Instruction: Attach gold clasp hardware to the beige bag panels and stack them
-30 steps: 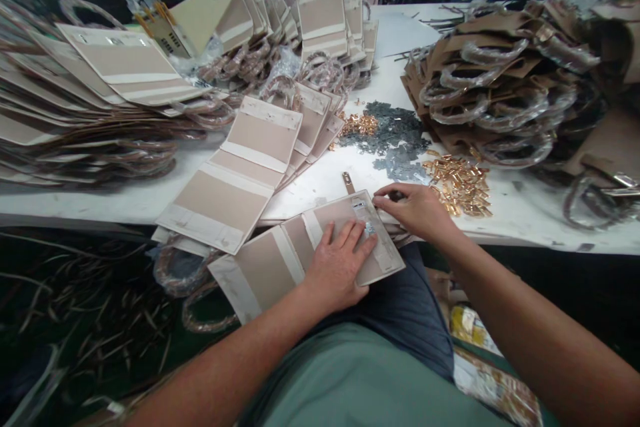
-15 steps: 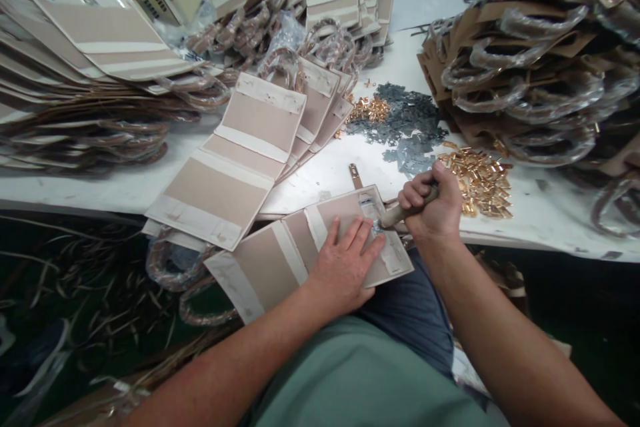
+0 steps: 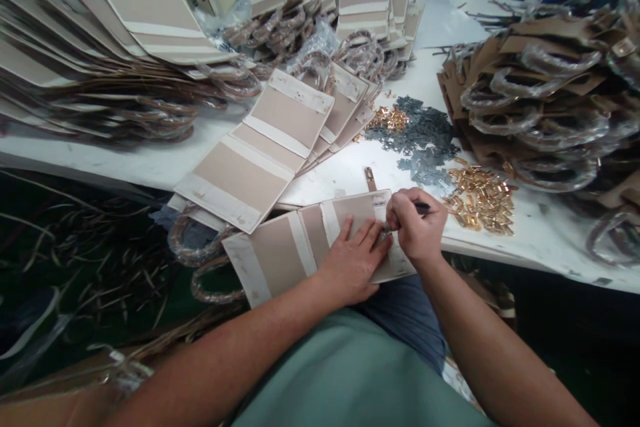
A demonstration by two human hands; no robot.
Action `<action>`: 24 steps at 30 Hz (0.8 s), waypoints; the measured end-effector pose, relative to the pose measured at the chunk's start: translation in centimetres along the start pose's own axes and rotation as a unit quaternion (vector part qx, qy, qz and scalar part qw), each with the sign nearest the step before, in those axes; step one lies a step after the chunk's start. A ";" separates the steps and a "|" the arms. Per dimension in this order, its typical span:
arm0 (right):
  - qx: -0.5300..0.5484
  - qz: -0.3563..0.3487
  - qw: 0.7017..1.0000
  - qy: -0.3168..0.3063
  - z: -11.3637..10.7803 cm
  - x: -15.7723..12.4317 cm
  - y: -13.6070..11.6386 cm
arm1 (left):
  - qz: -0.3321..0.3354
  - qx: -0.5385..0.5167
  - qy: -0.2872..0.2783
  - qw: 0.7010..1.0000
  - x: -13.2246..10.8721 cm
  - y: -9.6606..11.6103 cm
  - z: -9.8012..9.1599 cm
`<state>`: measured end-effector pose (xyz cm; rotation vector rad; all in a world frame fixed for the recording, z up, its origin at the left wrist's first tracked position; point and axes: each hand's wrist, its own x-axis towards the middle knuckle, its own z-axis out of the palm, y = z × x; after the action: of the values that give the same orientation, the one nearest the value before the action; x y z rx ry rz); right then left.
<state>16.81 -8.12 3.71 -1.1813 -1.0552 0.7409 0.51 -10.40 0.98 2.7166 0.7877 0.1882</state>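
My left hand [image 3: 350, 263] lies flat with spread fingers, pressing on a beige bag panel [image 3: 273, 250] with cream strips. The panel rests partly over my lap and partly on the table edge. My right hand [image 3: 417, 223] is closed round a hand tool with a dark handle [image 3: 424, 207]; the handle's end sticks out of the fist. The tool's working end is mostly hidden at the panel's right end, beside my left fingertips. A small strap with a gold metal fitting [image 3: 370, 178] juts out past the panel's far edge.
More beige panels with plastic-wrapped handles [image 3: 260, 147] overlap to the left. Stacked panels [image 3: 145, 13] stand at the far left, brown bag pieces [image 3: 540, 87] at the right. Gold fittings [image 3: 480, 197], small gold pieces [image 3: 390, 118] and dark flat plates [image 3: 423, 130] lie in piles on the white table [image 3: 340, 180].
My right hand has turned over and moved down and left, closer to my left hand. My left hand stays flat on the panel. The whole view has shifted slightly.
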 end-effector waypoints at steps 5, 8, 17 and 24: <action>-0.026 -0.025 0.999 -0.011 -0.2 -0.1 0.0 | -0.010 -0.005 0.020 1.000 -0.5 0.1 0.3; -0.025 -0.039 0.999 -0.007 -0.1 0.1 -0.8 | -0.013 -0.011 0.028 0.999 -0.6 0.0 0.9; -0.210 -0.138 0.952 -0.175 1.8 -1.3 -2.7 | -0.016 -0.033 0.035 0.999 -0.3 0.1 1.3; -0.031 0.042 0.997 -0.059 0.4 0.0 -2.4 | -0.020 -0.026 0.028 0.999 -0.5 0.0 0.8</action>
<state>16.26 -8.55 6.07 -1.2532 -1.1387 0.8580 0.23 -10.84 0.20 2.6543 0.8398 0.2719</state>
